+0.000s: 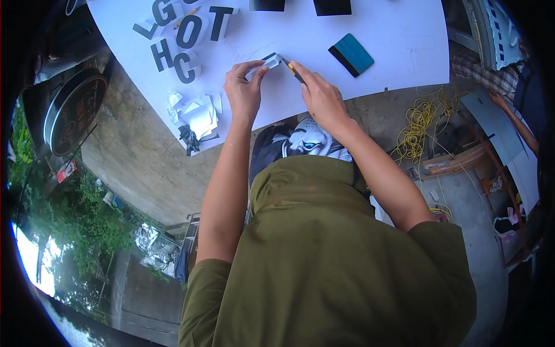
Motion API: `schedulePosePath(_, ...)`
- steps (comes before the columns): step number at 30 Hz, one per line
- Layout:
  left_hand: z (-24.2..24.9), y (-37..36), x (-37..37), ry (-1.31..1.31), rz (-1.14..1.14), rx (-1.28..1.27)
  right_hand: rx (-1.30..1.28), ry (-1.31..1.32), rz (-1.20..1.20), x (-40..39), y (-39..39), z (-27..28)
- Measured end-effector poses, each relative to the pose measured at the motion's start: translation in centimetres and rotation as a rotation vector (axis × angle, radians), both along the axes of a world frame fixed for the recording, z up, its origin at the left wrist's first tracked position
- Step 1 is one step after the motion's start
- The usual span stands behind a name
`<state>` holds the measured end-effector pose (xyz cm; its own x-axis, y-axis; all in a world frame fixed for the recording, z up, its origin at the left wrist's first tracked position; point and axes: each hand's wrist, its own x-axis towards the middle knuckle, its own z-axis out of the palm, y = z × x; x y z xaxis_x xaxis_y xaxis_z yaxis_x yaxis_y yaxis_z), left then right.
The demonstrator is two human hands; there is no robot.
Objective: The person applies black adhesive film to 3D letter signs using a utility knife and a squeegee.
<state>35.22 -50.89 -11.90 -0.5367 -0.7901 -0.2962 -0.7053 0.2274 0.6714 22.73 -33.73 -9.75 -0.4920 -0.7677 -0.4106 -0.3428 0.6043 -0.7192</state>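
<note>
A person in an olive T-shirt works at a white-topped table, left hand pinching a small pale piece with a dark strip between thumb and fingers. The right hand is closed around a yellow-and-black cutter, its tip at the right end of the piece. The piece is held over the table's near part, between the two hands, which are apart.

To the left and farther off stand dark-faced letters, G, O, T, H and C among them; crumpled white scraps lie at the near left corner. A teal, black-edged card rests right of the cutter, with black pieces at the far side. Yellow cord coils on the floor at right, near another person's arm.
</note>
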Motion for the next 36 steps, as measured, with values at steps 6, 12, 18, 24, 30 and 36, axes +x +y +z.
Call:
schedulePosePath(6,0.1,0.0,-0.1,-0.025,-0.001,0.011,-0.001,0.016,-0.001,0.2,0.0,-0.1)
schedulePosePath(12,-0.1,0.1,-0.1,-0.032,0.015,0.006,0.029,0.016,0.007,0.6,-0.4,0.3)
schedulePosePath(18,-0.3,0.2,0.0,-0.003,0.037,0.04,0.057,0.01,0.0,1.3,-0.3,0.2)
schedulePosePath(24,-0.3,0.3,-0.1,-0.039,0.006,-0.018,0.074,-0.014,-0.006,1.5,0.1,0.9)
schedulePosePath(30,-0.3,0.3,-0.1,-0.026,-0.002,-0.034,0.086,-0.016,-0.001,1.7,0.4,1.1)
schedulePosePath(36,-0.5,0.2,0.2,-0.019,0.031,0.047,0.126,0.01,0.034,1.7,0.6,1.7)
